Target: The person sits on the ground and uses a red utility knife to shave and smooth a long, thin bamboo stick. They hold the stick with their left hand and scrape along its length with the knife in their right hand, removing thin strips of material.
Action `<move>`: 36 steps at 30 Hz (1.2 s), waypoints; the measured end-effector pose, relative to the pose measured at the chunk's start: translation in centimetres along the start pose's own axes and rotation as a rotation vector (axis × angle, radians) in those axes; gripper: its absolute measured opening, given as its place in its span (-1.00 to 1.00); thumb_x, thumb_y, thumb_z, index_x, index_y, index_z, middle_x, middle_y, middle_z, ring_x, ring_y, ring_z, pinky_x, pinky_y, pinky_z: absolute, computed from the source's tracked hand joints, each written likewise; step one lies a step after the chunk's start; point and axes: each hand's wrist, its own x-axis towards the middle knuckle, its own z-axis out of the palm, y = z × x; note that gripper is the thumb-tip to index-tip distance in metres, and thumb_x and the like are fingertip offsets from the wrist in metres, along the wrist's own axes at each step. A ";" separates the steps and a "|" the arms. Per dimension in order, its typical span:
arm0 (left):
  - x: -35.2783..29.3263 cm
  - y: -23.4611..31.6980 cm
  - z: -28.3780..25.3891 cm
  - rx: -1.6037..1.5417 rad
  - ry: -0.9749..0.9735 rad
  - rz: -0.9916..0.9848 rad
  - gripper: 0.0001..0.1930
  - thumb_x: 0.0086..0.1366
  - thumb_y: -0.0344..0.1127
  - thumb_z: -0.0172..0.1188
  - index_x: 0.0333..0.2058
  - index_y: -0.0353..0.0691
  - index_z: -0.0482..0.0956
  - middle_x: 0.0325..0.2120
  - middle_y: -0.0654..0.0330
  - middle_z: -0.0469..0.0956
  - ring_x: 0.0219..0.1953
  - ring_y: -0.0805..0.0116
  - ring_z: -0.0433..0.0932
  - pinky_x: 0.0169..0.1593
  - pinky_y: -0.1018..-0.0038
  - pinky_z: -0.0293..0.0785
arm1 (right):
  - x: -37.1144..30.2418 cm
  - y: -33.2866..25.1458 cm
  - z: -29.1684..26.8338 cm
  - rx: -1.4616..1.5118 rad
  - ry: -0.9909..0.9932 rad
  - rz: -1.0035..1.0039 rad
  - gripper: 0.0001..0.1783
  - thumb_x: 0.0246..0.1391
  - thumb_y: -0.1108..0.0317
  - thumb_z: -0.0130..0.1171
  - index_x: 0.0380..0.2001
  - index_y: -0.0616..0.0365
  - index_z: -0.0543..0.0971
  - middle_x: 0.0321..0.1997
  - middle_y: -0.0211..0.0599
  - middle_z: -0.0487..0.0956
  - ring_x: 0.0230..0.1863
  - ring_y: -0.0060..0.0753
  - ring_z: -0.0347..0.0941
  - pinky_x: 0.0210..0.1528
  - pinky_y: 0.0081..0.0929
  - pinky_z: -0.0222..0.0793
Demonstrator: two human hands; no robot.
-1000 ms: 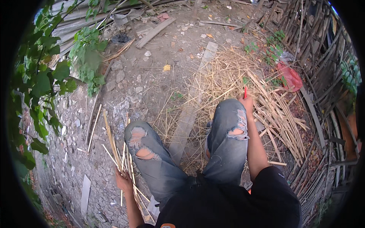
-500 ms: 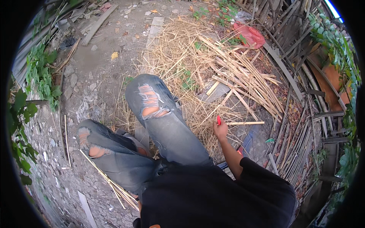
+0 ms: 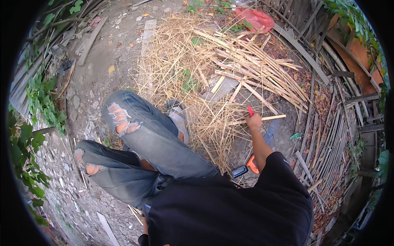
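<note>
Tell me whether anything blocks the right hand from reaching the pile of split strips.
Nothing solid visibly blocks it. Between the right hand, holding a red object, and the pile of split strips lie only thin loose shavings, low on the ground; a pale stick crosses at the hand itself.

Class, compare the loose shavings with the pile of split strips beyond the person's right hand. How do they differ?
The shavings look thin, while the strips are broader and stiffer-looking. The shavings lie tangled in many directions; the strips mostly slant roughly one way. Both are pale straw-coloured.
</note>
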 end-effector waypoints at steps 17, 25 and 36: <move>1.2 1.5 -1.5 0.038 0.026 0.088 -0.29 0.24 -0.41 0.30 0.33 -0.47 0.27 0.10 -0.34 0.43 0.08 -0.18 0.56 0.14 0.10 0.51 | 1.4 6.4 -2.1 -0.243 -0.234 -0.230 -0.58 0.15 0.24 0.30 0.09 -0.08 0.53 0.04 -0.07 0.66 0.04 0.14 0.61 0.09 0.00 0.54; 7.7 3.1 -5.0 -0.020 0.137 0.231 -0.35 0.25 -0.43 0.29 0.30 -0.48 0.34 0.09 -0.30 0.47 0.06 -0.14 0.60 0.12 0.13 0.54 | -0.5 10.0 -6.2 -0.370 -0.328 -0.431 -0.57 0.17 0.20 0.31 0.07 0.03 0.50 -0.03 0.09 0.65 -0.01 0.27 0.59 0.02 0.08 0.52; 21.8 5.3 -13.7 -0.330 0.590 0.277 -0.47 0.28 -0.41 0.30 0.21 -0.42 0.48 -0.04 -0.10 0.60 -0.13 0.09 0.67 -0.02 0.24 0.59 | 2.7 3.8 -25.9 -0.591 -0.019 -0.356 -0.62 0.13 0.36 0.25 0.04 0.11 0.57 0.04 0.17 0.58 0.04 0.30 0.55 0.05 0.11 0.48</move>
